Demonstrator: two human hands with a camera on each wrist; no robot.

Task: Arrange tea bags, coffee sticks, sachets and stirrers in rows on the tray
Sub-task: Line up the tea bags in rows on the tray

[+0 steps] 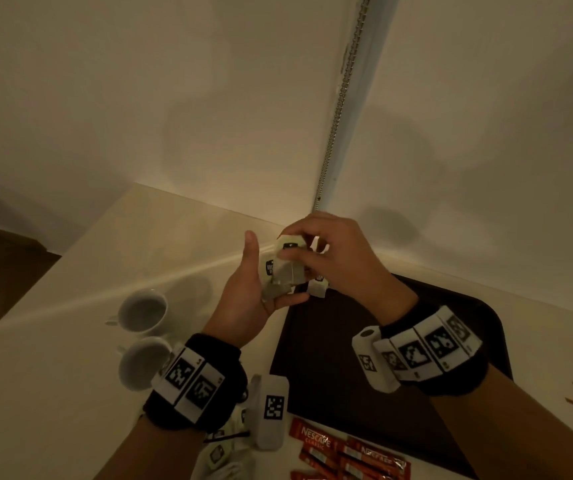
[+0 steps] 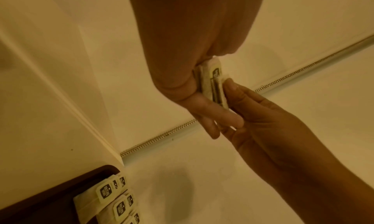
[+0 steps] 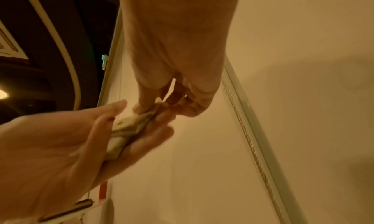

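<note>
Tea bags, small stack [image 1: 283,268]: pale paper sachets with dark printed tags, held above the far left corner of the dark tray [image 1: 347,358]. Left hand [image 1: 250,292]: palm up, fingers loosely cupped under the stack, thumb raised. Right hand [image 1: 333,258]: fingertips pinching the top bag. More tea bags in a row on tray [image 2: 113,202]. Coffee sticks [image 1: 340,452], red, on the table near the tray; two white cups [image 1: 143,313] to the left
</note>
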